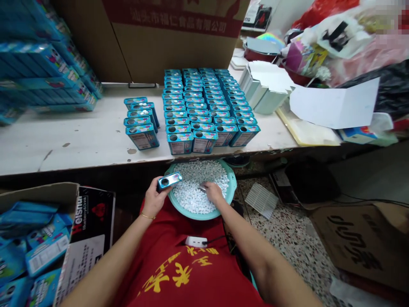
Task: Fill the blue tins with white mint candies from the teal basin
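Note:
In my left hand [154,197] is a blue candy tin [169,181], its lid side with a round dark hole turned up, over the left rim of a basin. The turquoise basin [233,182] is full of small white candies [194,200] and rests at my lap. My right hand [212,192] reaches into the candies, closed on a small metal scoop [202,186] whose end is partly buried. On the table ahead stand rows of similar blue tins [200,111], some with loose white candies on top. A smaller group of tins [141,128] stands to their left.
A carton [179,47] backs the white table [79,140]. Stacked blue boxes [41,76] stand at far left, white cards [266,85] at right. An open box [96,226] of blue packages is at lower left. A grey grille [261,199] lies on the floor.

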A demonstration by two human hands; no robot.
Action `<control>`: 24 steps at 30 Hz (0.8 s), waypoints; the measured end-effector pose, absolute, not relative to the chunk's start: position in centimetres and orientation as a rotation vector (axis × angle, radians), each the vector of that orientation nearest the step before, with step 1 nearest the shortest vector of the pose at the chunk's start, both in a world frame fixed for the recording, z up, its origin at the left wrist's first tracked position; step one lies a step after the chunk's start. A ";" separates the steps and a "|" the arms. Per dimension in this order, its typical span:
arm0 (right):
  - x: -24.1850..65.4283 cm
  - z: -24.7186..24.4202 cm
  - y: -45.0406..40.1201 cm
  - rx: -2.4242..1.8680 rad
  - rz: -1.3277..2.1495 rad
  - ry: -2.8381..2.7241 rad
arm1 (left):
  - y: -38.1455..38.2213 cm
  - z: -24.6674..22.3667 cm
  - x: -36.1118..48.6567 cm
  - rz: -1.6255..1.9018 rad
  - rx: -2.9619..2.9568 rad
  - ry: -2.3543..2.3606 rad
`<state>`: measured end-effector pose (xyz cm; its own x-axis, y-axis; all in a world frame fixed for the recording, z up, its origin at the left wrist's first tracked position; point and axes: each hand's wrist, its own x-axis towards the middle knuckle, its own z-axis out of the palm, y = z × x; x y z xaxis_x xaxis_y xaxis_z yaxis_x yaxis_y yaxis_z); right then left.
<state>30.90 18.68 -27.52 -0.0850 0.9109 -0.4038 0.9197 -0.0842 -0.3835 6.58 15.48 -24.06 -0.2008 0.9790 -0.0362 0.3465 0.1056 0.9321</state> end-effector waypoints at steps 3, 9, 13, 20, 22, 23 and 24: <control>32.2 -27.0 19.1 2.124 -1.070 2.186 | 15.5 -24.3 6.4 1.117 1.300 1.645; 33.7 -20.8 19.3 2.073 -1.347 2.431 | 15.9 -24.1 7.2 1.095 1.333 1.636; 32.1 -15.2 19.9 1.879 -1.256 2.538 | 16.2 -24.4 8.5 1.054 1.451 1.626; 27.1 -9.1 20.0 1.523 -0.411 2.335 | 16.1 -24.2 10.0 1.017 1.636 1.639; 25.8 -8.2 19.9 1.455 -0.327 2.341 | 16.1 -24.0 10.2 1.008 1.652 1.652; 25.3 -7.9 19.8 1.431 -0.306 2.353 | 16.1 -24.0 10.2 1.005 1.653 1.657; 25.1 -7.5 19.8 1.414 -0.292 2.367 | 16.1 -24.0 10.2 1.003 1.653 1.659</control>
